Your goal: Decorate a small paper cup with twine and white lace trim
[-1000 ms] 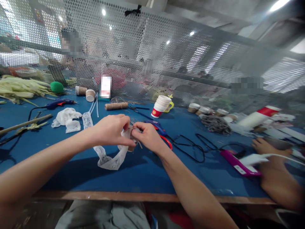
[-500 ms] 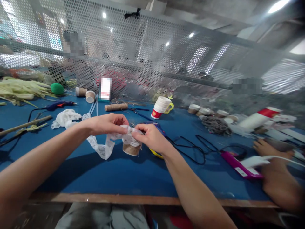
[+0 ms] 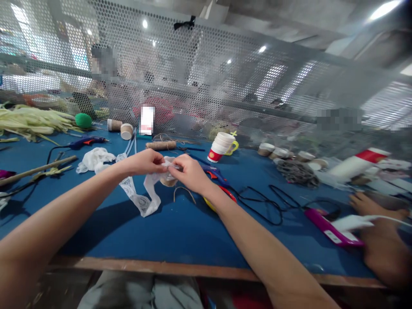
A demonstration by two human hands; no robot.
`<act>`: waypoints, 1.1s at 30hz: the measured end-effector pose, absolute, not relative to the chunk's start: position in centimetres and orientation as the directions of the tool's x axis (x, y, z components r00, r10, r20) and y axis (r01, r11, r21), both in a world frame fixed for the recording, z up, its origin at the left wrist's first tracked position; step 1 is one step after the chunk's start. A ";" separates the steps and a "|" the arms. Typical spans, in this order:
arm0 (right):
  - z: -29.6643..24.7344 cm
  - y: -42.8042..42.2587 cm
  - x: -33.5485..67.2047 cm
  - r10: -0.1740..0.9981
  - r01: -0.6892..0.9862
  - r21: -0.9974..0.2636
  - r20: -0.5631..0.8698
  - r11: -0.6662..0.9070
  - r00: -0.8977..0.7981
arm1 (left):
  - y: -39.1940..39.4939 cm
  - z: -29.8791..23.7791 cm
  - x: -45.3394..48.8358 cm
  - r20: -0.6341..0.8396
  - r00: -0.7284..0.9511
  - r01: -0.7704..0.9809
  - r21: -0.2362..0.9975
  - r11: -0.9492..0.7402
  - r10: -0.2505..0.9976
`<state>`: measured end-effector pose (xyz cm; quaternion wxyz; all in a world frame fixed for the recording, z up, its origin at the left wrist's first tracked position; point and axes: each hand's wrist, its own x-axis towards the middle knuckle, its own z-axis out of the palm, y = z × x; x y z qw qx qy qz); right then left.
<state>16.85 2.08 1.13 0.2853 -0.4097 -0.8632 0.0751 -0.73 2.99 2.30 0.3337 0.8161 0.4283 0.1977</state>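
Note:
White lace ribbon (image 3: 141, 201) runs in a loose loop from a small brown cup (image 3: 168, 182), whose upper part it covers. My left hand (image 3: 146, 162) is closed, its thumb and fingers pinching the lace at the cup's left side. Opposite it, my right hand (image 3: 190, 171) pinches the lace over the cup's top and hides part of the cup. A short piece of twine (image 3: 185, 189) lies on the table just below my right hand. Beside that wrist are scissors (image 3: 210, 204) with yellow and red handles, partly covered by my forearm, and a blue glue gun (image 3: 219, 176).
Stacked paper cups (image 3: 220, 146) and a twine roll (image 3: 161, 145) stand or lie beyond my hands. Bunched lace (image 3: 95, 159) and another glue gun (image 3: 86, 140) are at left. Black cable leads right to a purple power strip (image 3: 333, 227), near another person's arm (image 3: 383, 244).
Both hands have tilted the cup away, so less of its brown side shows, and my right hand has come closer over the lace. The piece of twine now shows below.

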 end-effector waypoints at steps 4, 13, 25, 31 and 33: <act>-0.1 5.1 15.7 0.678 0.679 -0.217 0.496 0.702 -0.542 | 4.5 0.6 -1.1 0.120 0.470 0.565 0.720 -0.402 0.875; -1.0 5.7 16.3 0.704 0.661 -0.306 0.509 0.686 -0.495 | 5.9 -1.2 -1.6 0.090 0.462 0.575 0.727 -0.375 0.882; -1.3 6.5 17.0 0.939 0.669 -0.676 0.327 0.310 -0.105 | 4.3 -0.3 -0.2 0.108 0.486 0.677 0.581 -0.452 0.867; 0.1 6.2 16.0 0.977 0.644 -0.762 -0.080 0.068 -0.198 | 3.3 -1.1 1.2 0.196 0.501 0.704 0.475 -0.528 0.843; 0.2 5.9 16.1 0.959 0.611 -0.791 -0.154 0.025 -0.239 | 3.0 -1.8 1.8 0.232 0.520 0.687 0.458 -0.564 0.822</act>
